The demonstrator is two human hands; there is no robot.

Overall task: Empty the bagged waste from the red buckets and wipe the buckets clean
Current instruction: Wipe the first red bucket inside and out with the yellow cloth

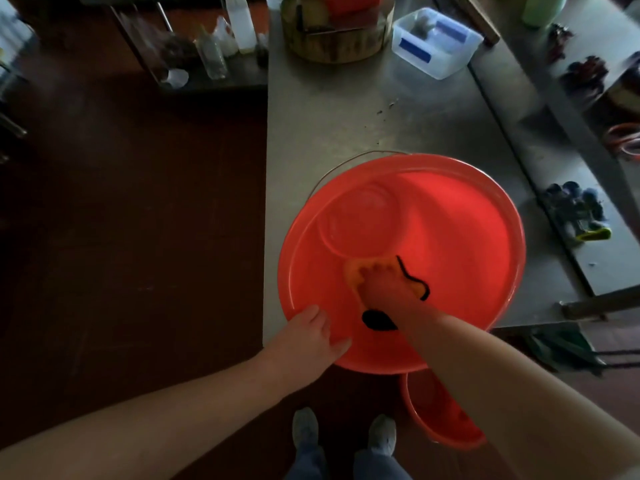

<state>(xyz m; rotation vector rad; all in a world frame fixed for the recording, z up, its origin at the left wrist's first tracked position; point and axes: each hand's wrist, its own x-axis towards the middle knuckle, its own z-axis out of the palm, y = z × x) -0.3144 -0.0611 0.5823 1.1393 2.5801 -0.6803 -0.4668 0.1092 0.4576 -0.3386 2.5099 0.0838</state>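
From my remote seat, both bare forearms reach in from the bottom edge of the head view toward a red bucket (485, 209) that stands at the near-left corner of a steel table (346, 109). Its wire handle lies down behind the far rim.

The left arm crosses up from the lower left. The left hand (311, 336) sits on the bucket's near-left rim and grips it, with the thumb inside the wall and the fingers (313, 315) curled over the outside edge.

The right arm comes down from the lower right and dips into the bucket. There the right hand (384, 287) lies palm-down on an orange cloth (351, 271) with dark trim. Its fingers (375, 270) are laid over the cloth and press it against the near inner wall, just below the round bottom. They are not closed round it, as far as I can make out. The bucket's interior shows only the cloth and the hand.

A second red bucket (443, 431) stands on the dark floor (138, 237) below the table edge, partly hidden by the right forearm and just beside the person's grey shoes (304, 427).

At the far end of the table are a clear plastic box (436, 43) holding blurred items and a round wooden block (336, 46).
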